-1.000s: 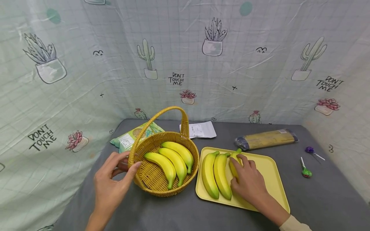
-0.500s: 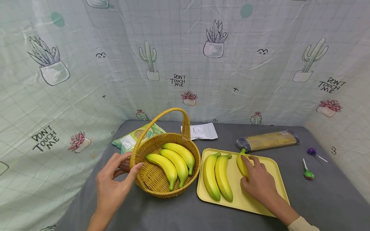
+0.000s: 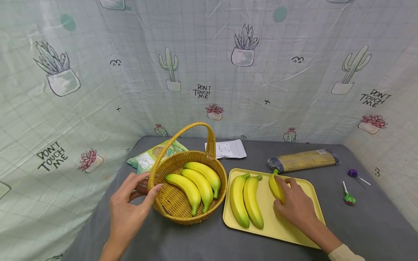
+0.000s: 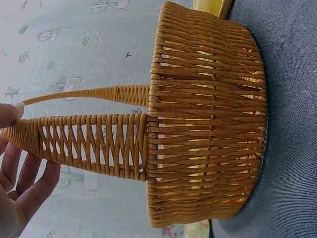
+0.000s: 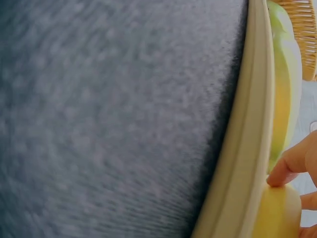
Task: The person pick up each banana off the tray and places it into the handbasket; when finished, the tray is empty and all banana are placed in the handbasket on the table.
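My left hand [image 3: 132, 206] holds the handle [image 4: 94, 144] of a yellow wicker basket [image 3: 177, 219], thumb on one side and fingers on the other. The basket stands upright on the grey table, with three bananas [image 3: 197, 183] side by side inside. To its right is a pale yellow tray [image 3: 269, 232]. Over the tray's right half, my right hand [image 3: 295, 203] grips a banana [image 3: 275, 185] between thumb and fingers, partly covering it. Two more bananas lie on the tray's left half, a left one [image 3: 237, 201] and a right one [image 3: 253, 203], stems pointing away.
Behind the basket lie a green snack bag [image 3: 147, 159] and a white packet [image 3: 231, 149]. A long yellow wrapped package [image 3: 303, 160] rests beyond the tray. On the far right are a purple lollipop [image 3: 352, 173] and a green lollipop [image 3: 349, 198]. A cactus-print curtain [image 3: 254, 79] surrounds the table.
My right hand has shifted the gripped banana rightward across the tray, widening the gap to the other two. The left hand stays at the basket handle.
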Tool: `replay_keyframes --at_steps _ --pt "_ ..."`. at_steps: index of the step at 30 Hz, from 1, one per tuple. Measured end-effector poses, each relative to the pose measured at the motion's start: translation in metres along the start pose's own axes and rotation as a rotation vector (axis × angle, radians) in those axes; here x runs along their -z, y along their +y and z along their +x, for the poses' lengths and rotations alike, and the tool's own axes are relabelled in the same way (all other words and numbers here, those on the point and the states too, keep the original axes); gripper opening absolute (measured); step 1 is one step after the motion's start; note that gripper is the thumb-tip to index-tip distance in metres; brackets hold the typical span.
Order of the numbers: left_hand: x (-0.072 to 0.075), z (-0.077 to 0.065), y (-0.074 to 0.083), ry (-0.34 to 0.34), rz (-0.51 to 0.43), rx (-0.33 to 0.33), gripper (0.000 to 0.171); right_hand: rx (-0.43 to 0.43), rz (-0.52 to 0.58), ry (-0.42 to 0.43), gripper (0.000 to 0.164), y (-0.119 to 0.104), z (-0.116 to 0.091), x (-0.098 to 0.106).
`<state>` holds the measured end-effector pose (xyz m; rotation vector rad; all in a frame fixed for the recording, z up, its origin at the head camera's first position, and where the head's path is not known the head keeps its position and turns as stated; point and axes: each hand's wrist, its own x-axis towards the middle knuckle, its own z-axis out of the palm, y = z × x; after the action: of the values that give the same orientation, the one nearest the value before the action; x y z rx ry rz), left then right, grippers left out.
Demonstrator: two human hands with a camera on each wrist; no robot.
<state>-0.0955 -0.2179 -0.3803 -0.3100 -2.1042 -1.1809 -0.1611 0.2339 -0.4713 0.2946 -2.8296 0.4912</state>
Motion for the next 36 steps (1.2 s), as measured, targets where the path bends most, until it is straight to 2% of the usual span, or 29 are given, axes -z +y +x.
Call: replay_keyframes --at_steps 6,13,21,27,36 --pt "0.000 0.001 0.003 -0.006 -0.018 0.019 0.042 0.028 0.032 0.040 0.065 -0.003 0.003 0.005" --pt "0.001 0.001 0.003 -0.008 -0.024 0.001 0.043 0.051 0.063 0.048 0.063 -0.014 0.008 0.012" --pt "0.001 0.001 0.004 -0.003 -0.034 0.020 0.041 0.136 0.065 0.131 0.063 -0.032 0.019 0.021" --pt "0.001 0.001 0.005 -0.007 -0.029 0.002 0.042 0.152 0.071 0.136 0.063 -0.044 0.025 0.027" --pt "0.002 0.001 0.003 -0.011 -0.036 0.026 0.040 0.177 0.077 0.117 0.064 -0.062 0.034 0.031"
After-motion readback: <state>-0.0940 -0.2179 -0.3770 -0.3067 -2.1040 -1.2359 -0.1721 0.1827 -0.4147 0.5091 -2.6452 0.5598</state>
